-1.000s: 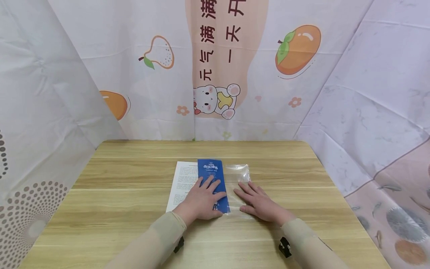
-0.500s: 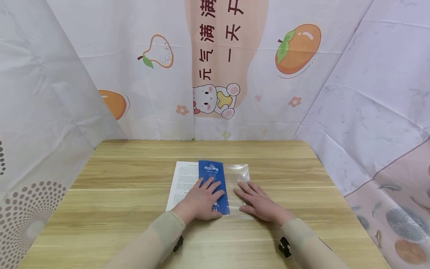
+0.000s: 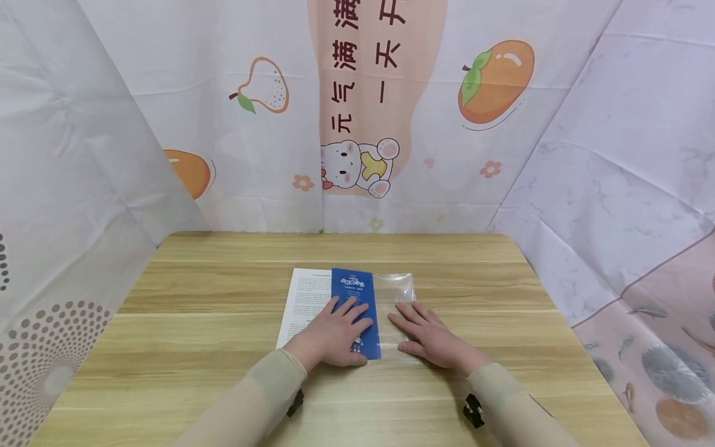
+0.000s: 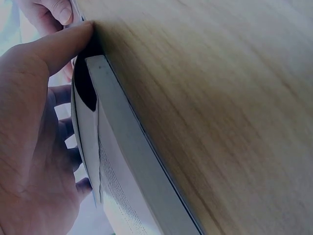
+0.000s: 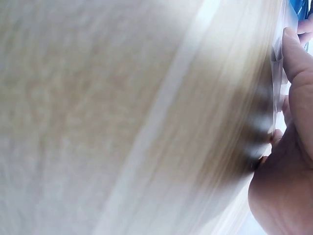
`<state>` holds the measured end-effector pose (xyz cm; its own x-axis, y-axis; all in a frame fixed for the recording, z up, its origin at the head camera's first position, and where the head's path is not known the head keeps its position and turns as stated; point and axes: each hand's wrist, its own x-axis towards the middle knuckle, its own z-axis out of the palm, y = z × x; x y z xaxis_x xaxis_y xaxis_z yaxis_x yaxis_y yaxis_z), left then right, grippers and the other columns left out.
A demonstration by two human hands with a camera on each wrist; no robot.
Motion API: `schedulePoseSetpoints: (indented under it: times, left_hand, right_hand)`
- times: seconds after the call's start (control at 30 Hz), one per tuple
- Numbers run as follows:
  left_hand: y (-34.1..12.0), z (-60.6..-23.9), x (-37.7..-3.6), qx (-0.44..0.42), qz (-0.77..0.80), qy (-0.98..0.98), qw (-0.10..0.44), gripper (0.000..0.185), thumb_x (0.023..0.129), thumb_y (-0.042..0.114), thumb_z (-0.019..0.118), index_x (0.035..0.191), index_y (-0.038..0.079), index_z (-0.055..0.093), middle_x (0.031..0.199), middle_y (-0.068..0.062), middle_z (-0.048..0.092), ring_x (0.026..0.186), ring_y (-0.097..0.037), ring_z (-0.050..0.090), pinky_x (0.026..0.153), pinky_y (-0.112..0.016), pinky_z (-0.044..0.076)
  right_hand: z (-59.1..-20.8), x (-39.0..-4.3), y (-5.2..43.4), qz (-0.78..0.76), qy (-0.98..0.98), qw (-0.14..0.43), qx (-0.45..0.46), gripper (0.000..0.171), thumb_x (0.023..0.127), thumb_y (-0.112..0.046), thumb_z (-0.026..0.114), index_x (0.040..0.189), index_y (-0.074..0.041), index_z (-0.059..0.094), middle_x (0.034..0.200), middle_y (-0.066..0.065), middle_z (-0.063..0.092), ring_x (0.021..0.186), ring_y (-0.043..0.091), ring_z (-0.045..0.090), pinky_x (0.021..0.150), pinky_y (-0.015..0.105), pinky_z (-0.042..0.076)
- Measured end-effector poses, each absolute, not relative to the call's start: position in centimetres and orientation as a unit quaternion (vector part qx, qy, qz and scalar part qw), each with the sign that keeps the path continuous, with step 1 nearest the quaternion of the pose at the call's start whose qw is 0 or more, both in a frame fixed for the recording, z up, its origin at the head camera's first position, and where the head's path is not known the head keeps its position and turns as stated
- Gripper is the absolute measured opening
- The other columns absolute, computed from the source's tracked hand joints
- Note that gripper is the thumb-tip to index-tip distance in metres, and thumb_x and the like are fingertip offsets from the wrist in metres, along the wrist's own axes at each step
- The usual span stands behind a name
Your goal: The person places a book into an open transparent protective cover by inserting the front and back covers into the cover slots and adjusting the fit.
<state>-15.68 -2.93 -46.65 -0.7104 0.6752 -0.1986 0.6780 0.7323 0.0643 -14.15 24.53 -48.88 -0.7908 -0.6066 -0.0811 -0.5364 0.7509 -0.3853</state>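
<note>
A book lies on the wooden table, its white printed page point(image 3: 304, 304) showing on the left in the head view. Over that page's right side lies a blue cover flap point(image 3: 353, 284) with white lettering. My left hand point(image 3: 334, 335) rests on the flap with fingers spread, hiding part of it. To the right extends a clear plastic sheet point(image 3: 395, 288), where my right hand point(image 3: 432, 338) lies with its fingers extended. In the left wrist view, the flap bows above the thick page block point(image 4: 122, 122), under the left thumb. The plastic's edge point(image 5: 277, 73) shows beneath the right hand in the right wrist view.
The wooden table point(image 3: 195, 329) reaches out on both sides of the book. Its far edge meets a printed curtain point(image 3: 268, 143), with more hanging cloth at left and right. Dark wrist mounts point(image 3: 473, 411) sit under both forearms.
The blue flap has shifted slightly right and towards me under my left hand, which moved slightly nearer. My right hand and the plastic sheet stay in place.
</note>
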Motion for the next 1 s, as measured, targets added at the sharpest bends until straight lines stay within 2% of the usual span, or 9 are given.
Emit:
schedulePoseSetpoints:
  times: [0.37,0.73,0.87,1.0]
  left_hand:
    - [-3.2,-46.3,-15.6,0.371,0.007,0.919,0.13,0.078,0.091,0.069,0.059,0.156,0.029,0.044,0.168,0.0,0.028,0.157,-0.03,0.017,0.124,-0.058,0.012]
    - [-3.3,-46.1,-16.0,0.374,0.009,0.916,0.143,0.077,0.09,0.069,0.059,0.155,0.03,0.045,0.168,0.001,0.029,0.157,-0.028,0.018,0.125,-0.056,0.015]
    - [-3.3,-46.1,-16.8,0.376,0.013,0.917,0.132,0.062,0.099,0.064,0.05,0.152,0.032,0.049,0.165,0.004,0.035,0.155,-0.025,0.025,0.124,-0.054,0.02]
    - [-3.3,-46.2,-17.6,0.383,0.001,0.918,0.099,0.048,0.105,0.049,0.052,0.149,0.03,0.053,0.158,0.006,0.045,0.149,-0.022,0.038,0.12,-0.049,0.031]
  right_hand:
    - [-49.0,-14.2,24.5,-0.171,0.932,0.11,-0.301,0.064,0.105,-0.04,0.055,0.16,-0.015,0.035,0.169,0.015,0.022,0.154,0.048,0.014,0.118,0.07,0.015]
    - [-49.0,-14.1,24.5,-0.171,0.931,0.107,-0.304,0.063,0.105,-0.039,0.055,0.16,-0.014,0.035,0.169,0.015,0.022,0.154,0.049,0.013,0.118,0.07,0.015]
    - [-49.0,-14.1,24.5,-0.173,0.931,0.108,-0.304,0.063,0.106,-0.04,0.054,0.16,-0.014,0.035,0.169,0.015,0.021,0.154,0.049,0.012,0.118,0.071,0.014]
    - [-48.9,-14.1,24.5,-0.174,0.93,0.111,-0.303,0.064,0.106,-0.04,0.054,0.16,-0.014,0.035,0.169,0.015,0.021,0.154,0.049,0.012,0.118,0.071,0.014]
